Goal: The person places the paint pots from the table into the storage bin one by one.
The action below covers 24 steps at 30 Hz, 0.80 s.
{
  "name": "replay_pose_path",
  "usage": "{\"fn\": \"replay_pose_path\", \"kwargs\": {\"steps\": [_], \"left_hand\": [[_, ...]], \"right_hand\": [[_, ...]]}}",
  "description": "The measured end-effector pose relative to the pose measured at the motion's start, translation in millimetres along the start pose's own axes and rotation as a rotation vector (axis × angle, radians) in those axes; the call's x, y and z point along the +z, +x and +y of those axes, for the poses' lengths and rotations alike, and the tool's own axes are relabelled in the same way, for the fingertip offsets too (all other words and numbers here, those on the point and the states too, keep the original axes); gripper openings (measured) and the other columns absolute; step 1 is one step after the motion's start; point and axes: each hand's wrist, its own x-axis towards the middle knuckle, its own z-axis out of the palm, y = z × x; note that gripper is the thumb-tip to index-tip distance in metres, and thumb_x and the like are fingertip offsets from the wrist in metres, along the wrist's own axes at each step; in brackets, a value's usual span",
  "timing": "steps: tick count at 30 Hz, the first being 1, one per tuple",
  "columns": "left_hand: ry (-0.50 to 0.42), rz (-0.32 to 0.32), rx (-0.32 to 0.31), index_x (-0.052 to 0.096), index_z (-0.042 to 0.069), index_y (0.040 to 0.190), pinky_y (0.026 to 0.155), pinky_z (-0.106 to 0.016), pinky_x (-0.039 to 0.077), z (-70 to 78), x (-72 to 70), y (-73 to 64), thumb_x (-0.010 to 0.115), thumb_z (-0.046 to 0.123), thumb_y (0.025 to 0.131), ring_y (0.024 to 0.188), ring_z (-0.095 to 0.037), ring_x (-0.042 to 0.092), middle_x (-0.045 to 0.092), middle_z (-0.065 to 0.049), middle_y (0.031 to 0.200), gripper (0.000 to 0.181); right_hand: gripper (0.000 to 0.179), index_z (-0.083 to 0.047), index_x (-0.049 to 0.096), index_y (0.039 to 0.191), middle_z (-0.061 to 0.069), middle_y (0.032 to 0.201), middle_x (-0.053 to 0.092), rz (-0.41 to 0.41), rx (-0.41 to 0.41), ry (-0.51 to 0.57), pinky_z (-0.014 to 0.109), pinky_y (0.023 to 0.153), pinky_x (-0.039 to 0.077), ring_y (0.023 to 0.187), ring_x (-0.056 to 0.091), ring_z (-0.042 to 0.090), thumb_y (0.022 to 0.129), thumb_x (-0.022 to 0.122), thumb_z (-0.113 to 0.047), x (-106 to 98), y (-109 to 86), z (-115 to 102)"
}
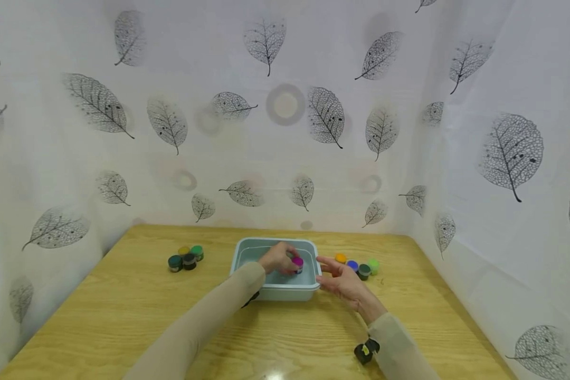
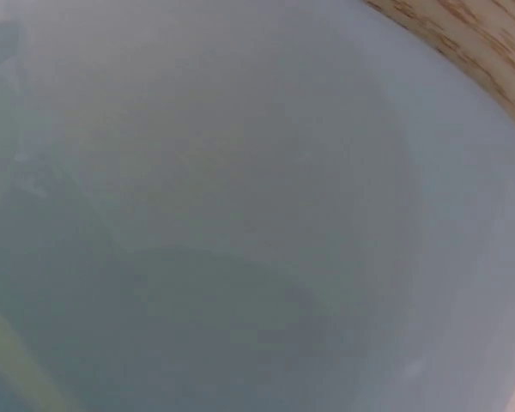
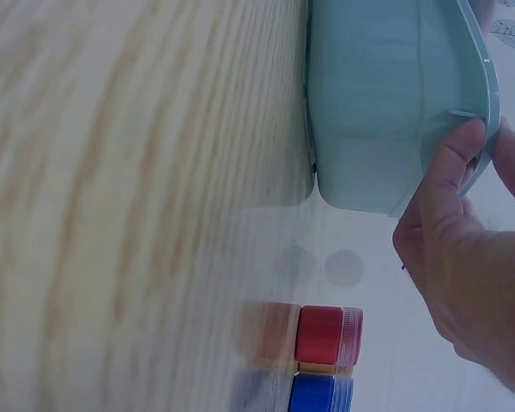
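A pale blue-green plastic basin (image 1: 285,294) stands on the wooden table. My left hand (image 1: 279,258) reaches down inside it and pinches a small paint jar with a magenta lid (image 1: 297,262). In the left wrist view only the basin's smooth inner surface (image 2: 240,172) shows, and the hand is out of sight. On the basin's right side, my right hand (image 1: 344,282) grips the rim. The right wrist view shows the thumb (image 3: 459,150) against the outer wall just below the rim, with fingers at the rim's other side.
Right of the basin sits a cluster of small paint jars with orange, blue (image 1: 352,266), dark green and light green (image 1: 373,265) lids. Another cluster, with green (image 1: 197,252), yellow and dark lids, stands on the left. A leaf-patterned curtain (image 1: 285,148) hangs behind the table (image 1: 123,316).
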Motion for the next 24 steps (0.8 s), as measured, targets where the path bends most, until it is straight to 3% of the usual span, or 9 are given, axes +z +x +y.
{"fn": "replay_pose_path", "kwargs": {"steps": [5, 12, 15, 24], "left_hand": [[-0.013, -0.01, -0.004, 0.067, -0.002, 0.115, 0.078, -0.034, 0.062, 1.0, -0.2, -0.2, 0.073, -0.006, 0.08, 0.086, -0.029, 0.07, 0.067, -0.017, 0.102, 0.036], [-0.016, -0.013, 0.067, 0.067, -0.003, 0.113, 0.077, -0.032, 0.061, -0.7, -1.3, -0.1, 0.073, -0.008, 0.079, 0.085, -0.026, 0.069, 0.068, -0.019, 0.103, 0.034], [-0.049, -0.02, 0.062, 0.066, -0.006, 0.114, 0.078, -0.032, 0.061, -1.2, -0.6, 1.3, 0.07, -0.012, 0.078, 0.087, -0.027, 0.069, 0.066, -0.022, 0.106, 0.037], [-0.018, -0.012, 0.061, 0.064, -0.005, 0.117, 0.076, -0.027, 0.061, -1.5, -1.3, 2.9, 0.071, -0.016, 0.072, 0.093, -0.025, 0.065, 0.066, -0.02, 0.111, 0.047]], "right_hand": [[0.068, -0.005, 0.036, 0.151, 0.03, 0.146, 0.035, 0.001, 0.004, 0.001, 0.027, 0.089, 0.058, 0.112, 0.06, 0.026, 0.091, 0.068, -0.004, 0.5, -0.4, -0.6], [0.067, -0.005, 0.035, 0.151, 0.03, 0.146, 0.034, -0.006, -0.001, 0.005, 0.028, 0.09, 0.058, 0.113, 0.06, 0.026, 0.092, 0.067, -0.004, -0.1, 0.1, -0.6], [0.067, -0.005, 0.035, 0.151, 0.03, 0.145, 0.034, -0.009, -0.002, 0.007, 0.027, 0.089, 0.058, 0.113, 0.06, 0.026, 0.092, 0.066, -0.004, -0.4, 0.2, -0.6], [0.065, -0.005, 0.036, 0.15, 0.029, 0.145, 0.036, 0.003, -0.005, 0.005, 0.026, 0.087, 0.058, 0.11, 0.061, 0.024, 0.092, 0.066, -0.004, 0.6, -0.6, 0.1]]}}
